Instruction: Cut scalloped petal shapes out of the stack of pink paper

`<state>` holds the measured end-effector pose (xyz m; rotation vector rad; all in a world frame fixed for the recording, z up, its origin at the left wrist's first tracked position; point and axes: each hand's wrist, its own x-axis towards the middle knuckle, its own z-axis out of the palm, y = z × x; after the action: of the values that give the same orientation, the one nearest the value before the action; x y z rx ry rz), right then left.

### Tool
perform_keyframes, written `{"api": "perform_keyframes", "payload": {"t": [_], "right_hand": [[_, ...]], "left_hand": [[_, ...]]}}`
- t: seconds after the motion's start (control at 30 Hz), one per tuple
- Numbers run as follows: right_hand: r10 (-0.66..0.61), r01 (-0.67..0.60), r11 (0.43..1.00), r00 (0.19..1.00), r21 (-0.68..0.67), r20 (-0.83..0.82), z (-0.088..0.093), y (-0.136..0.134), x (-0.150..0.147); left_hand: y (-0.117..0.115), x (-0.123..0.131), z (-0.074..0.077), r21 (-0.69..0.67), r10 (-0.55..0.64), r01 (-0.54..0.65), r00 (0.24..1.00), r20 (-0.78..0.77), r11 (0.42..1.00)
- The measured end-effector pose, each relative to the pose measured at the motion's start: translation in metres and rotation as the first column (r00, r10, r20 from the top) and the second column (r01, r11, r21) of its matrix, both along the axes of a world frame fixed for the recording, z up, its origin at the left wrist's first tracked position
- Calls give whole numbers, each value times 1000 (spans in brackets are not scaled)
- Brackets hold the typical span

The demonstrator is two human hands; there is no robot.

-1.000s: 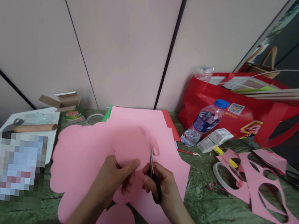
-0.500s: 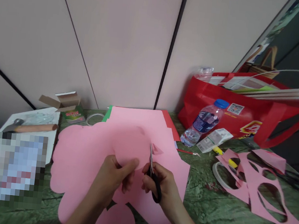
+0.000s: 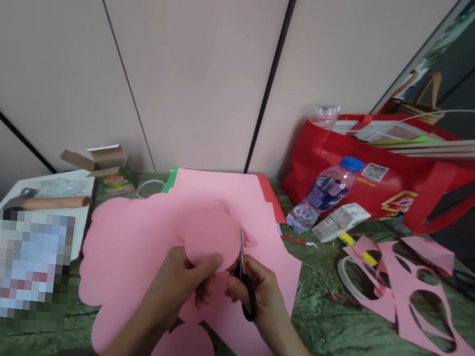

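A rounded piece of pink paper (image 3: 212,235) is pinched by my left hand (image 3: 187,277), thumb on top near its lower edge. My right hand (image 3: 261,294) is closed around black-handled scissors (image 3: 247,292). The blades look nearly together and point away from me along the right edge of the paper. A thin pink offcut (image 3: 250,240) sticks out just right of the blades. Beneath both hands lie large pink sheets (image 3: 271,278) and a scallop-edged pink cutout (image 3: 115,244). A pink rounded piece (image 3: 185,351) lies nearest me.
On the right stand a red bag (image 3: 390,183), a water bottle (image 3: 327,193) and a small carton (image 3: 341,223). Pink scraps with holes (image 3: 403,297) lie beside a tape roll (image 3: 344,274). A red craft knife (image 3: 299,241) lies behind. At left are a hammer (image 3: 56,202) and an opened box (image 3: 116,179).
The held pink paper has turned and shifted slightly right against the scissors. Both hands keep their grips, and the rest of the table looks the same.
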<state>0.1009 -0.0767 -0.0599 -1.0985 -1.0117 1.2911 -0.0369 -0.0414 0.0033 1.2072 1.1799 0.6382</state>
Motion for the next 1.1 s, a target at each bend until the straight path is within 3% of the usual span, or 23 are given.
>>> {"api": "perform_keyframes", "payload": {"t": [1.1], "right_hand": [[26, -25, 998, 1000, -64, 12, 13, -2, -2]], "left_hand": [[4, -2, -1, -56, 40, -35, 995, 95, 998]]}}
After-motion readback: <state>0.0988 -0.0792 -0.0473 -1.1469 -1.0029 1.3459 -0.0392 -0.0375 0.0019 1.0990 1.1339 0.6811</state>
